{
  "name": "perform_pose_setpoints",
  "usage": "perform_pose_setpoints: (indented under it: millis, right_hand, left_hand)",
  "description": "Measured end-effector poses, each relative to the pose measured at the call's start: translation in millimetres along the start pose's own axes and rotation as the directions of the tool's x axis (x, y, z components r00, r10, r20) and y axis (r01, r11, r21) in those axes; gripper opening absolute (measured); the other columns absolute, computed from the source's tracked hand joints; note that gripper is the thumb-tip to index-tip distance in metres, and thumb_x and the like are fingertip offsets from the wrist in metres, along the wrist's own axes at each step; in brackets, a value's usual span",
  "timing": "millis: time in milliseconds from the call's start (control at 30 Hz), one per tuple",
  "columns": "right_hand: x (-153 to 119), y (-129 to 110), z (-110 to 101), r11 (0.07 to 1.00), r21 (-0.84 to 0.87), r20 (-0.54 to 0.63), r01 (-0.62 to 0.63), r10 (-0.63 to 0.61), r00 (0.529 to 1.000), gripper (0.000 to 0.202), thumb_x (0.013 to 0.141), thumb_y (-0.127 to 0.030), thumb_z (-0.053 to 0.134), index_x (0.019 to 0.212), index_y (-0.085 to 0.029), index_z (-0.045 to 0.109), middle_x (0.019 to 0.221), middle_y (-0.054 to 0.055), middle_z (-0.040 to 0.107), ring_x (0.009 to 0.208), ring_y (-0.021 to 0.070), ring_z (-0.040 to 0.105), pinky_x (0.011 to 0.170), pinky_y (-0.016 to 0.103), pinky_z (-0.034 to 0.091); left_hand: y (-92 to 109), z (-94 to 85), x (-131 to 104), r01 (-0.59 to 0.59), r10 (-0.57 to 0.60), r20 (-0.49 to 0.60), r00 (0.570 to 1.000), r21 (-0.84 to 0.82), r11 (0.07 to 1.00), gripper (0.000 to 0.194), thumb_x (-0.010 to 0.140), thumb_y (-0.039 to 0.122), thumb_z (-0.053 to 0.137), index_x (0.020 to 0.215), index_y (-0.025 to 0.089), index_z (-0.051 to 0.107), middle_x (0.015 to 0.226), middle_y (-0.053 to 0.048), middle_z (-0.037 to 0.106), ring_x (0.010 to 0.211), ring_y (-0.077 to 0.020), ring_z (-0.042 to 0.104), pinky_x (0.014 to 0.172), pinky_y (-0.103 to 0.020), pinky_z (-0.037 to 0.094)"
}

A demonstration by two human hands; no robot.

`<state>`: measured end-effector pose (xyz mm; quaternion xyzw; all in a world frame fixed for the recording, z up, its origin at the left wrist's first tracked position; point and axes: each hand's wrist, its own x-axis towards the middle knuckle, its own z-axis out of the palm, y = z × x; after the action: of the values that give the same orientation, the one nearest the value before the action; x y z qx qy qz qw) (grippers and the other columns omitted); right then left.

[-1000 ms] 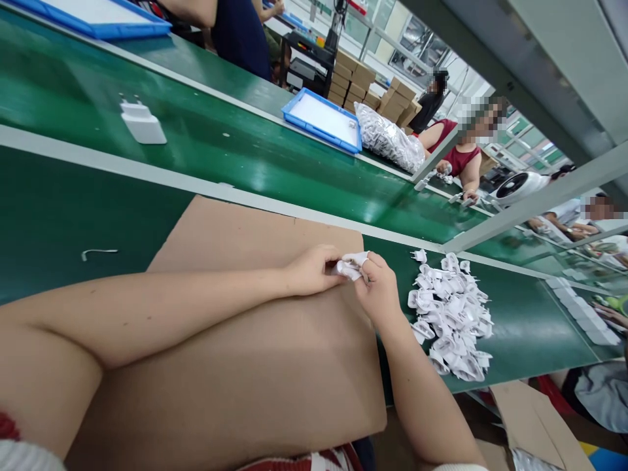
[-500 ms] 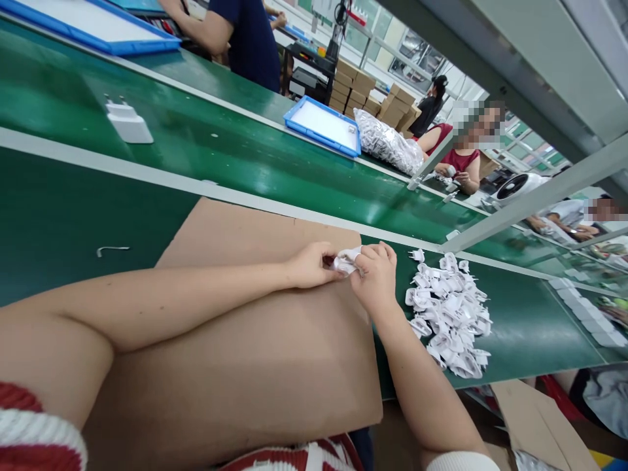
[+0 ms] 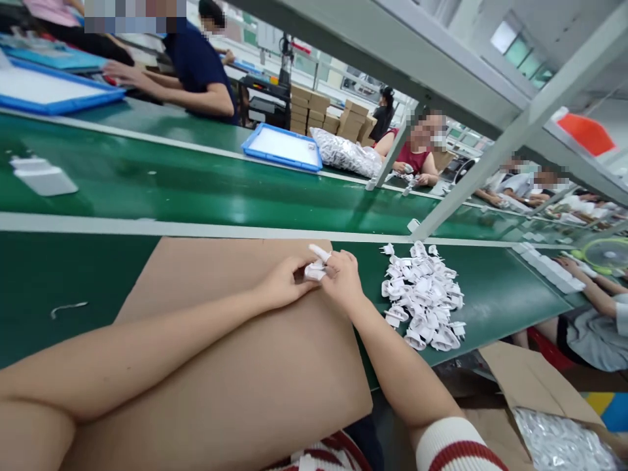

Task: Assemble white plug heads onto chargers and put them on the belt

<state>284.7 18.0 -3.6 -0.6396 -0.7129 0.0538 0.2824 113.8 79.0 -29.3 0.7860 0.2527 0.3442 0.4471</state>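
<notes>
Holding small white piece (image 3: 314, 272) over far right corner of cardboard (image 3: 255, 379): left hand (image 3: 284, 282) gripping, right hand (image 3: 344, 277) pinching, presumably for steadiness. White pile (image 3: 424, 294) beside cardboard's right edge, likely for easy reach.

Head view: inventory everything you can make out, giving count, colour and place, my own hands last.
Worktop: one, green, near side
Belt: one, green, beyond worktop
White part: at least one, white, centre
Plug parts: uncountable heap, white, worktop right of centre
Cardboard sheet: one, brown, front centre
Thin strip: one, pale, worktop left
Blocks: one row, white, worktop far right
Adapter: one, white, belt left
Trays: two, blue, beyond belt
Bag: one, silvery, right of second tray
Frame: one, grey, overhead
Open carton: one, brown, lower right
Co-workers: several, varied clothing, beyond belt and right
Left hand: one, bare, holding white part
Right hand: one, red-and-white sleeve, holding white part
</notes>
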Motion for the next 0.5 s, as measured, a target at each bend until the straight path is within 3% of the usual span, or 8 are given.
perform_pose_setpoints:
  millis: [100,167,233,333,433,500]
  right_hand:
    - [4,13,-3,0.976,0.196,-0.014,-0.099,0.104,0.994,0.045,0.087,-0.029,0.068,0.133,-0.027,0.067,0.120,0.005,0.072,0.114,0.0243,0.063,0.115,0.044,0.041]
    - [10,25,-11,0.958,0.190,-0.066,-0.215,0.231,0.971,0.055,0.096,-0.041,0.061,0.149,-0.025,0.055,0.142,0.010,0.064,0.131,0.0266,0.057,0.115,0.044,0.041]
    - [16,40,-19,0.928,0.029,-0.147,-0.371,0.371,0.917,0.065,0.100,-0.049,0.055,0.158,-0.021,0.046,0.159,0.017,0.048,0.150,0.0339,0.040,0.123,0.051,0.030]
    - [22,63,-27,0.775,-0.240,-0.195,-0.585,0.552,0.811,0.077,0.100,-0.055,0.056,0.163,-0.013,0.039,0.169,0.027,0.030,0.161,0.0473,0.011,0.126,0.063,0.008]
    - [24,82,-29,0.661,-0.346,-0.152,-0.666,0.661,0.735,0.079,0.102,-0.058,0.050,0.163,-0.009,0.036,0.170,0.030,0.027,0.161,0.0509,0.005,0.124,0.065,-0.001]
    - [24,88,-31,0.646,-0.379,-0.119,-0.663,0.676,0.727,0.076,0.104,-0.056,0.046,0.161,-0.006,0.039,0.169,0.029,0.030,0.161,0.0479,0.008,0.125,0.062,-0.003]
  left_hand:
    - [-5,1.6,0,-0.009,0.008,0.016,1.000,0.115,0.993,0.036,0.088,0.051,0.067,0.104,0.019,0.072,0.098,-0.008,0.075,0.090,-0.0261,0.068,0.084,-0.038,0.056]
    - [-9,2.0,-1,-0.011,0.010,0.007,1.000,0.185,0.983,0.039,0.088,0.053,0.067,0.106,0.019,0.072,0.101,-0.009,0.075,0.096,-0.0284,0.068,0.090,-0.041,0.055]
    - [-11,2.2,-2,0.013,-0.012,-0.007,1.000,0.218,0.976,0.044,0.086,0.054,0.068,0.113,0.020,0.072,0.109,-0.011,0.075,0.106,-0.0310,0.067,0.096,-0.044,0.054]
    - [-12,2.2,-4,0.069,-0.071,-0.003,0.997,0.239,0.968,0.046,0.086,0.057,0.068,0.113,0.020,0.072,0.114,-0.012,0.073,0.109,-0.0321,0.068,0.097,-0.045,0.055]
    - [-10,1.1,-4,0.100,-0.103,0.003,0.995,0.240,0.966,0.047,0.086,0.060,0.067,0.112,0.021,0.072,0.115,-0.011,0.073,0.107,-0.0319,0.069,0.097,-0.046,0.056]
    - [-9,-0.3,-3,0.109,-0.115,0.012,0.993,0.237,0.965,0.049,0.085,0.062,0.067,0.112,0.021,0.073,0.118,-0.011,0.074,0.109,-0.0324,0.069,0.099,-0.047,0.056]
